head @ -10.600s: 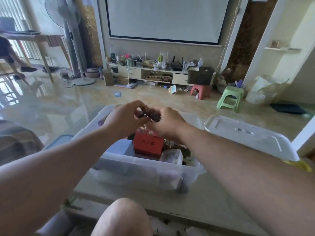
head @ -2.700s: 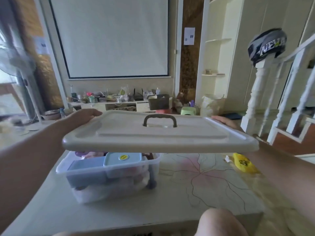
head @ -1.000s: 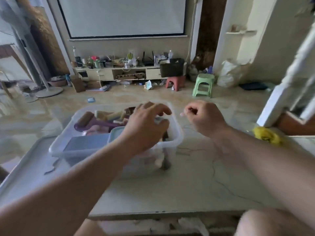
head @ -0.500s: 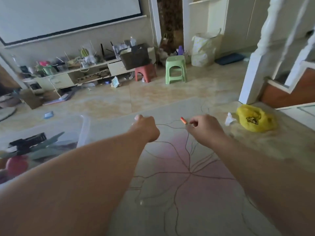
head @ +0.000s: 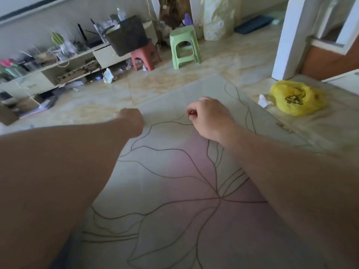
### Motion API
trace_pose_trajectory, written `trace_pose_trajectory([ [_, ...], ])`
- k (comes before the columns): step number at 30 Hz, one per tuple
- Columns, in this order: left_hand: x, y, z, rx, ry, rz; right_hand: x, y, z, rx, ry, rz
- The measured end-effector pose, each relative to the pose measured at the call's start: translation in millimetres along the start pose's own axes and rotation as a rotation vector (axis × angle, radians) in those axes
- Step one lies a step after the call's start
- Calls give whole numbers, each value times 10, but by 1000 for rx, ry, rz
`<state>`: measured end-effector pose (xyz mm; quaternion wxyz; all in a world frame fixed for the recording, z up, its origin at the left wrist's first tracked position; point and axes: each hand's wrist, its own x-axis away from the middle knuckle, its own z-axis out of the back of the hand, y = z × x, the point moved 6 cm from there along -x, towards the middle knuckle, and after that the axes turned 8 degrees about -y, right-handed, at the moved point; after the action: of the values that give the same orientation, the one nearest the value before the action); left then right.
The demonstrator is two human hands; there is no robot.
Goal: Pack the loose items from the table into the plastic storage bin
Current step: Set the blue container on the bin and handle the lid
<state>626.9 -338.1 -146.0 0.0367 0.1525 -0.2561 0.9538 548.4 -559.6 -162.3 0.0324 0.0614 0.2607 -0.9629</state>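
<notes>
Both hands over the table (head: 174, 171): right hand (head: 210, 118) pinches a small red item (head: 191, 113); left hand (head: 131, 119) fisted, contents unclear. Yellow bag (head: 297, 98) nearby.

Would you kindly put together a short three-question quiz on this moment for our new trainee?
1. True or false: the plastic storage bin is in view.
2. Which hand pinches a small red item: A) left hand B) right hand?
3. Fill in: the crumpled bag on the table is ____ in colour.

Key
1. False; only the table, the floor and the furniture beyond show.
2. B; the small red item peeks out at the fingertips.
3. Yellow.
</notes>
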Motion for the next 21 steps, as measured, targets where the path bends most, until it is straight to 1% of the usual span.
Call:
trace_pose_trajectory([
  [1,108,54,29,-52,24,-34,57,-21,23,-42,-19,-9],
  [4,467,246,73,-131,-9,-163,314,-152,17,-227,-139,-77],
  [5,603,312,169,-88,-7,-230,416,-201,10,-280,-173,-100],
  [7,1051,318,479,-7,14,-359,676,-396,126,-286,-200,-110],
  [9,1572,111,873,56,82,-408,897,-683,388,-290,-176,-78],
  [12,2418,-482,1311,116,200,-392,1183,-1299,920,-400,-136,-24],
  [14,2923,-979,1360,143,241,-351,1401,-1837,1270,-455,-93,42],
  [16,3384,-1512,1234,204,268,-295,1668,-2428,1511,-494,-81,132],
  [18,3851,-2006,971,314,296,-245,1953,-2984,1595,-502,-111,218],
  [19,4065,-2218,797,398,298,-225,2096,-3230,1593,-481,-134,258],
  [21,4413,-2546,369,580,255,-191,2351,-3644,1481,-372,-183,322],
])
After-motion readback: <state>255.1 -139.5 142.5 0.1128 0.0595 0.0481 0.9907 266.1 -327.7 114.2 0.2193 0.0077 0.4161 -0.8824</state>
